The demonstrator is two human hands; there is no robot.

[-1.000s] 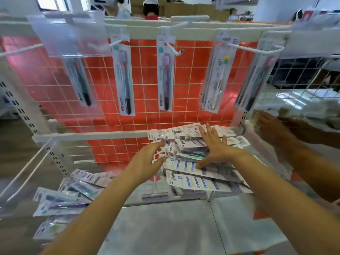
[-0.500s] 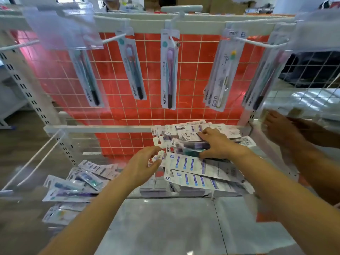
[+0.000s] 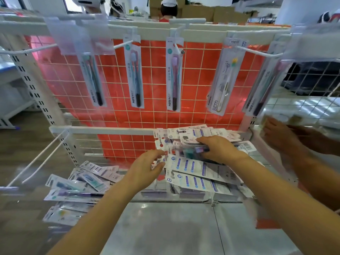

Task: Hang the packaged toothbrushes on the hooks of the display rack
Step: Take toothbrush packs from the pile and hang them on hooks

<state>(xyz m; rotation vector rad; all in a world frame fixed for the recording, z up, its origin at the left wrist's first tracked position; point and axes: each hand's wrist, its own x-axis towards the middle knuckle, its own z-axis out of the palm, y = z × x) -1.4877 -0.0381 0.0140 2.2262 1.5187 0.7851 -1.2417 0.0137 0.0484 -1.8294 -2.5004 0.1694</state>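
A loose pile of packaged toothbrushes (image 3: 202, 172) lies on the lower shelf of the white display rack (image 3: 110, 130). My right hand (image 3: 219, 149) rests on top of the pile, its fingers curled round a pack with teal and purple brushes (image 3: 191, 151). At the pile's left edge, my left hand (image 3: 147, 168) pinches the end of a pack between thumb and fingertips. Above, single packs hang on hooks at left (image 3: 93, 80), middle (image 3: 135, 76) and centre (image 3: 173, 76). A thicker bunch (image 3: 223, 80) hangs further right.
A second heap of packs (image 3: 82, 184) lies at the lower left. Two long bare hooks (image 3: 46, 153) jut out from the lower bar there. Another person's hands (image 3: 279, 137) work just right of the rack. A red grid panel (image 3: 152, 115) backs the hooks.
My right hand went from lying flat on the pile to curling round a pack. My left hand closed in on the pile's left edge. The camera moved closer.
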